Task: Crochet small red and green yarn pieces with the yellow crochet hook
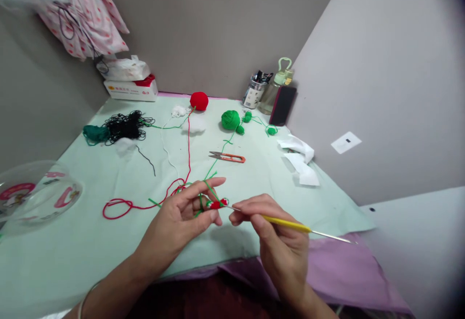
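My left hand [185, 212] pinches a small crocheted piece [217, 204] in red, green and white. Green yarn [211, 189] runs over the raised index finger of that hand. Between the thumb and fingers of my right hand [274, 227] is a crochet hook [290, 223] with a yellow handle, its metal tip at the right end of the crocheted piece. A loose loop of red yarn [118, 208] lies left of my left hand. Orange-handled thread snips [228, 157] rest beyond both hands.
At the back stand a red yarn ball [199, 101], a green yarn ball [230, 120], a pen holder [253, 92], a bottle [271, 93] and a phone [283, 105]. Black yarn [125, 127] and a clear plastic container [39, 198] lie left, paper strips [300, 159] right.
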{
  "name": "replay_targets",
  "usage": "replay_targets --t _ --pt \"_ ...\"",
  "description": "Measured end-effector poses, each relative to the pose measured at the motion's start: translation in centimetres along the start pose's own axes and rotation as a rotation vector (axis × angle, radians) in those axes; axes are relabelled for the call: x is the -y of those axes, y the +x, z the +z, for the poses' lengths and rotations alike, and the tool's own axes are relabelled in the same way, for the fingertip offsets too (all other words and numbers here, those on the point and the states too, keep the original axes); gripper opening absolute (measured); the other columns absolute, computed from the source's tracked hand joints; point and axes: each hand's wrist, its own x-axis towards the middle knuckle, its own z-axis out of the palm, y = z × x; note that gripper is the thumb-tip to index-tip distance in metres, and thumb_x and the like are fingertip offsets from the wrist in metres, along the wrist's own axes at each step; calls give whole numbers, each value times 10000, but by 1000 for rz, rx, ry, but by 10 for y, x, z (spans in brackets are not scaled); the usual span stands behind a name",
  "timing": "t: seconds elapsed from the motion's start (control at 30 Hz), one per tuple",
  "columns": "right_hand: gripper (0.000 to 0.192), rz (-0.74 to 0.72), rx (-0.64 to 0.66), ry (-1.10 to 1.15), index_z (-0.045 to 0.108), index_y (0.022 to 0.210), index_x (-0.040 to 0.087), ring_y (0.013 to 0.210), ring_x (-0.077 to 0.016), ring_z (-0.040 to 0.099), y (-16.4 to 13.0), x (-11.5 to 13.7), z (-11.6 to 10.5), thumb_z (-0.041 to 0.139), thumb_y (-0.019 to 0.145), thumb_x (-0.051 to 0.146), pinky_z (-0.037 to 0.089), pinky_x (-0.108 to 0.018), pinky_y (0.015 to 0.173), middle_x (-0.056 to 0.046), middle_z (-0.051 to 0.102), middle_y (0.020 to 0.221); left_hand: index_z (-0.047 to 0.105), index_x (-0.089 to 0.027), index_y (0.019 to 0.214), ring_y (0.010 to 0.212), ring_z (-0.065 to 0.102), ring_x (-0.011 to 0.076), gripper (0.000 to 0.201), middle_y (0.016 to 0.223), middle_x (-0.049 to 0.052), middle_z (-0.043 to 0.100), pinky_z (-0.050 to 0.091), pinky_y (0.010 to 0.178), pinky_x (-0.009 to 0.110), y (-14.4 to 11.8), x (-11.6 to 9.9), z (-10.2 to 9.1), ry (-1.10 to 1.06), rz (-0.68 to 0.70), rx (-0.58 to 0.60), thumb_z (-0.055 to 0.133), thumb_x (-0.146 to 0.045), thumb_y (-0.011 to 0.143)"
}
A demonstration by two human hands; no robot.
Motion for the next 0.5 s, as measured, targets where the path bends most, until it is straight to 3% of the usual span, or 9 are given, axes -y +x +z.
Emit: replay_targets --t 0.13,0.5 --pt "248 -15 28 -67 798 1125 231 880 -164 741 -2 3 -2 600 1026 119 627 -315 785 -48 775 973 786 -315 1252 812 690 130 397 906 -18 714 561 837 250 2 1 3 -59 28 -33 813 -255 860" --pt "309 -76 48 -183 781 1167 246 951 -144 734 -4 2 0 582 1018 62 609 -283 843 -27 787 1020 780 -287 1244 810 591 143 420 856 -26 602 516 855 266 4 11 12 229 220 -180 712 -169 847"
